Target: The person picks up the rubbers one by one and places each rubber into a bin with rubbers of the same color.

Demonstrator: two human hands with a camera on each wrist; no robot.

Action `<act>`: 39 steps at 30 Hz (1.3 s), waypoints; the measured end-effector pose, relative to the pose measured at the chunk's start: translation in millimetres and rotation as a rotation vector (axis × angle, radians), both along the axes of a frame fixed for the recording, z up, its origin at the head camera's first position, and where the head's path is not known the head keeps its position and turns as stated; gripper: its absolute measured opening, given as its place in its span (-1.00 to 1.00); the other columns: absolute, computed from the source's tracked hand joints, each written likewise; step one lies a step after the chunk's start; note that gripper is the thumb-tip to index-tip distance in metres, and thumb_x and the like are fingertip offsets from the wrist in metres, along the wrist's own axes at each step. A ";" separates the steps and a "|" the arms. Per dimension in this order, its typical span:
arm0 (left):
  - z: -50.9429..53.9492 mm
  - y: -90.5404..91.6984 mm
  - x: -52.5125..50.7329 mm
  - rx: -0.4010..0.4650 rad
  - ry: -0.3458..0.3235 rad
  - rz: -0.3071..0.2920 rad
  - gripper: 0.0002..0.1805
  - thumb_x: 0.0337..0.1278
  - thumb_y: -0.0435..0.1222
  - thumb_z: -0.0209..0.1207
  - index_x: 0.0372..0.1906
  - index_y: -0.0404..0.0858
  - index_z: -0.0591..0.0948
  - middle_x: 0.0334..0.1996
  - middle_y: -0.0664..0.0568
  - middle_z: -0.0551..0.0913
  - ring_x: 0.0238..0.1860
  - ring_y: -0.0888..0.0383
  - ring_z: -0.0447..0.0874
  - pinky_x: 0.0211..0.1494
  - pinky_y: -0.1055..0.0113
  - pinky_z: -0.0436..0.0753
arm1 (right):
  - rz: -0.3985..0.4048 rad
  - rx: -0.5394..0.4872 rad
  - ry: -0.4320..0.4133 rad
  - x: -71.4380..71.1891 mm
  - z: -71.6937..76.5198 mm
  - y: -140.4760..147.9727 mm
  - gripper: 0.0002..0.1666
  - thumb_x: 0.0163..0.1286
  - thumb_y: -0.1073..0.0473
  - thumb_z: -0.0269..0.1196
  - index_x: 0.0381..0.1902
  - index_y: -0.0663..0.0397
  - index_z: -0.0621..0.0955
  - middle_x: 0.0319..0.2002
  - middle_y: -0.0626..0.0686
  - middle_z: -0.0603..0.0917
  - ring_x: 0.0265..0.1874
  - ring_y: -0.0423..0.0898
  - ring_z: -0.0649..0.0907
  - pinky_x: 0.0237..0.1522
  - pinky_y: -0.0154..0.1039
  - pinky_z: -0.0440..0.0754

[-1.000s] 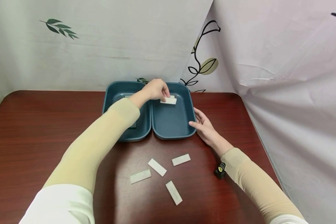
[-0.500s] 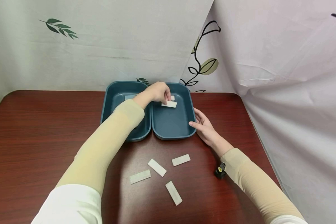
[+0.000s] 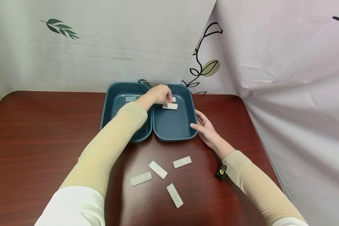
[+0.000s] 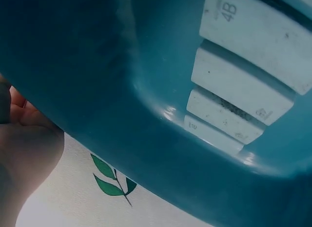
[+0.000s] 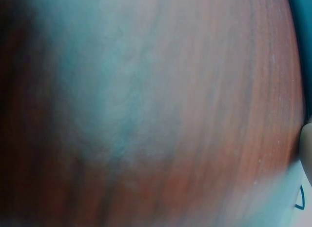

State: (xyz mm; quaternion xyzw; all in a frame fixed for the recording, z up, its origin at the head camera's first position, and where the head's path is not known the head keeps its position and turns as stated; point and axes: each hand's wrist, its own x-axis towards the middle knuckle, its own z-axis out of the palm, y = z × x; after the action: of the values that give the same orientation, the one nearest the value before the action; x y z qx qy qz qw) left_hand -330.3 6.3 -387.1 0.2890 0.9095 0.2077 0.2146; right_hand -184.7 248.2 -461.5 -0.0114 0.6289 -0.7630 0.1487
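Observation:
Two dark blue trays stand side by side at the back of the table. My left hand reaches into the right tray and pinches a white eraser between thumb and fingers. Just behind it lies another white eraser, partly hidden by the hand. My right hand holds the right tray's outer side, its thumb at the rim. In the left wrist view, several pale erasers, one marked 4B, lie in a row inside a tray; part of my left hand shows beyond the wall.
Several white erasers lie loose on the table in front of the trays, among them one near the middle and one closer to me. A small black device is by the right wrist. A white curtain hangs behind the table.
My left hand has moved slightly toward me inside the right tray, bringing its eraser nearer and exposing more of the one behind. My right hand stays at the tray's side.

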 end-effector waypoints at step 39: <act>-15.8 1.0 8.8 -0.063 0.189 -0.011 -0.87 0.24 -0.40 0.40 -0.15 -0.18 0.76 -0.18 -0.03 0.77 -0.14 0.02 0.65 0.04 0.10 0.68 | 0.004 0.004 -0.001 1.6 1.6 -0.4 -0.14 0.57 0.48 0.08 0.72 0.12 0.08 0.67 0.23 0.15 0.38 -0.28 0.52 0.25 -0.45 0.64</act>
State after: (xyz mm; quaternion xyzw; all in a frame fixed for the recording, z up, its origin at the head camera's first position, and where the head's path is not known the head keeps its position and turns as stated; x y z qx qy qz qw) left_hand -321.6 7.3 -402.9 0.3055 0.9302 0.1495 0.1380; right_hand -183.1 247.8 -459.9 -0.0119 0.6304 -0.7614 0.1508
